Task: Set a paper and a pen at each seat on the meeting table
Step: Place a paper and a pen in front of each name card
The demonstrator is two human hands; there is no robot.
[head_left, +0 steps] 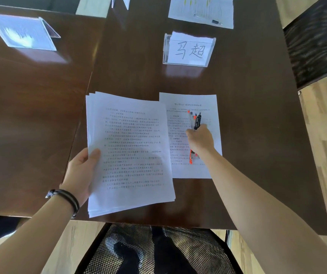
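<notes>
My left hand [82,171] grips a stack of printed papers [129,151] by its left edge, held over the near part of the dark wooden table [247,115]. A single printed sheet [204,107] lies flat on the table to the right of the stack. My right hand [200,139] hovers over that sheet, closed around a bunch of pens [195,121], orange and black, whose ends stick out above and below the fist.
A clear name card holder [188,49] with handwritten characters stands beyond the sheet. Another holder [23,32] sits far left. A further sheet with a pen [202,10] lies at the far seat. Mesh chairs stand at the near edge [154,250] and right [316,40].
</notes>
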